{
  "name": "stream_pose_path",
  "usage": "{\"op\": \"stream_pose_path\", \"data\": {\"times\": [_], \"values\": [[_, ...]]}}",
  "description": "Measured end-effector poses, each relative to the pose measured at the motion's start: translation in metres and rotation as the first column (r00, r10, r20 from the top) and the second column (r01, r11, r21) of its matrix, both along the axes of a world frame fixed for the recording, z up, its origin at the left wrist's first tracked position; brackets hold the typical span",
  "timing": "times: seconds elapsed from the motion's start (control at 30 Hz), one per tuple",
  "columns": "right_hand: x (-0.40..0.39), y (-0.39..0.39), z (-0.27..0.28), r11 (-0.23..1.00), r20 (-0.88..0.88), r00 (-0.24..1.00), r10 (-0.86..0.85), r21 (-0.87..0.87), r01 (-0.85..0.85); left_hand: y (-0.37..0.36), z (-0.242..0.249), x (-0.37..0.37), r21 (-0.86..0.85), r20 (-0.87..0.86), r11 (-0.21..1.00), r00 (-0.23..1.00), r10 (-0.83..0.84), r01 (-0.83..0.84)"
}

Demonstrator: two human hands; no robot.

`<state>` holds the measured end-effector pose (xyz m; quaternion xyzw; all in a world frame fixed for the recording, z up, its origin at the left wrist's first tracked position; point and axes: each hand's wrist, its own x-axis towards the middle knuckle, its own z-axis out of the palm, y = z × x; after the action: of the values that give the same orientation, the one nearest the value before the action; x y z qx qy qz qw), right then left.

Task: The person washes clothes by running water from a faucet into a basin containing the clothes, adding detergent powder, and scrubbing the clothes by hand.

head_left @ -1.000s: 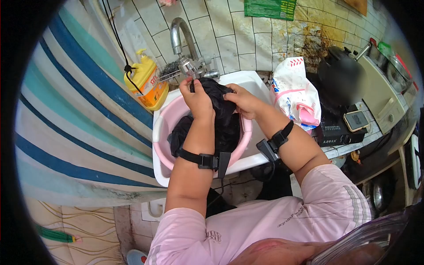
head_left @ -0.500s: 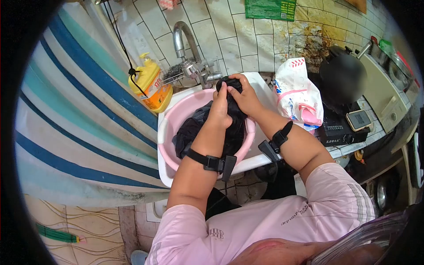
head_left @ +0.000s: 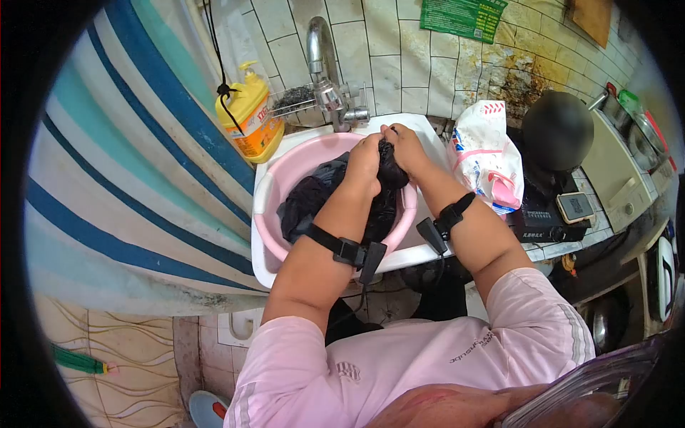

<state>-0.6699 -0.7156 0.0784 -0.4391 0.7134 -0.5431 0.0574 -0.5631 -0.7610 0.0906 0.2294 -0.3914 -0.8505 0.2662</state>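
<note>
My left hand and my right hand are close together over the far right side of a pink basin. Both are closed on a bunched piece of black cloth, which hangs down between them. Its exact kind of garment cannot be made out. More dark clothing lies heaped in the basin, partly behind my left forearm. The basin sits inside a white sink. Behind my hands stands a metal faucet, and no water stream shows.
A yellow detergent jug stands left of the faucet beside a striped curtain. To the right are a white plastic bag, a black stove and a small device with a screen. A wire rack sits behind the sink.
My hands have turned and closed further around the black cloth, which now hangs lower between them. The whole view has shifted slightly.
</note>
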Motion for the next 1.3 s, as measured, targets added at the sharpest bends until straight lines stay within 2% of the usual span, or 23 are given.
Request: {"op": "stream_pose_path", "data": {"times": [0.07,0.17,0.23,0.3,0.37,0.53,0.6,0.63,0.67,0.7,0.73,0.77,0.83,0.87,0.93,0.97,1.0,1.07,1.1,1.17,1.2,1.27,1.3], "values": [[0.006,0.008,-0.006,1.000,0.051,0.999,-0.009,-0.028,0.011,0.002,0.000,0.000,0.020,0.042,1.000,0.999,0.009,-0.010],[0.037,0.028,0.015,0.995,-0.120,0.990,-0.071,-0.077,0.062,-0.006,-0.008,-0.003,0.002,0.107,1.000,0.994,0.014,-0.014],[0.053,0.036,0.022,0.982,-0.401,0.916,0.011,-0.169,-0.086,-0.020,-0.029,-0.009,0.007,0.045,1.000,0.999,0.023,-0.023],[0.044,0.030,0.020,0.989,-0.477,0.878,0.037,-0.110,-0.101,-0.007,-0.012,-0.003,0.041,0.009,0.998,0.999,0.042,-0.043],[0.023,0.019,0.018,0.996,-0.184,0.983,-0.023,-0.085,0.008,0.009,0.013,0.008,-0.154,0.235,0.988,0.971,0.054,-0.017],[-0.008,0.010,-0.005,0.991,-0.015,0.998,-0.062,-0.119,0.060,0.023,0.022,0.010,-0.320,0.281,0.948,0.954,0.102,-0.007],[-0.010,0.015,-0.002,0.993,0.085,0.996,-0.034,-0.113,0.043,0.004,0.007,0.002,-0.181,0.157,0.983,0.987,0.044,-0.015],[-0.011,0.017,0.000,0.995,0.174,0.985,-0.001,-0.103,0.019,-0.013,-0.011,-0.004,-0.145,0.031,0.986,0.996,-0.080,0.083],[-0.017,0.016,0.000,0.996,0.337,0.939,0.072,-0.079,-0.048,-0.022,-0.012,-0.004,-0.122,0.069,0.990,0.996,-0.060,0.068],[-0.018,0.017,0.002,0.996,0.347,0.935,0.069,-0.077,-0.045,-0.024,-0.014,-0.004,-0.097,0.106,0.994,0.993,-0.041,0.052],[-0.017,0.018,0.004,0.979,0.579,0.798,0.168,-0.196,-0.064,0.000,0.017,0.011,-0.071,0.184,0.997,0.982,0.040,-0.027],[-0.019,0.020,0.008,0.947,0.751,0.599,0.279,-0.319,-0.042,-0.039,-0.016,-0.002,-0.082,0.148,0.995,0.987,0.070,-0.058],[-0.031,0.016,0.000,0.931,0.775,0.544,0.320,-0.362,-0.032,-0.003,0.033,0.018,-0.158,0.359,0.957,0.888,0.286,-0.244],[-0.031,0.015,-0.001,0.919,0.782,0.538,0.314,-0.392,0.035,-0.022,0.021,0.021,-0.333,0.407,0.928,0.862,0.303,-0.169],[-0.032,0.014,0.000,0.896,0.782,0.544,0.303,-0.428,0.117,-0.046,0.009,0.034,-0.441,0.566,0.893,0.800,0.202,0.086],[-0.032,0.013,0.000,0.896,0.789,0.532,0.308,-0.429,0.117,-0.055,0.003,0.038,-0.471,0.663,0.850,0.730,0.165,0.236],[-0.033,0.013,0.000,0.896,0.779,0.559,0.284,-0.423,0.134,-0.050,0.004,0.043,-0.471,0.673,0.849,0.720,0.170,0.240],[-0.031,0.015,-0.001,0.884,0.751,0.589,0.297,-0.450,0.128,-0.037,0.003,0.058,-0.419,0.851,0.702,0.518,0.084,0.575],[-0.030,0.015,-0.002,0.881,0.754,0.582,0.303,-0.455,0.131,-0.034,-0.007,0.061,-0.420,0.855,0.700,0.510,0.091,0.578],[-0.030,0.014,-0.002,0.898,0.763,0.573,0.298,-0.427,0.102,-0.033,-0.030,0.060,-0.552,0.831,0.325,0.478,0.283,0.768],[-0.029,0.014,-0.002,0.895,0.764,0.568,0.305,-0.434,0.105,-0.026,-0.028,0.053,-0.550,0.832,0.320,0.473,0.290,0.771],[-0.027,0.015,-0.002,0.872,0.740,0.563,0.369,-0.485,0.066,-0.010,-0.022,0.044,-0.337,0.859,0.237,0.195,0.474,0.911],[-0.027,0.014,-0.001,0.868,0.740,0.560,0.374,-0.491,0.069,-0.019,-0.023,0.042,-0.335,0.856,0.233,0.191,0.480,0.913]]}}
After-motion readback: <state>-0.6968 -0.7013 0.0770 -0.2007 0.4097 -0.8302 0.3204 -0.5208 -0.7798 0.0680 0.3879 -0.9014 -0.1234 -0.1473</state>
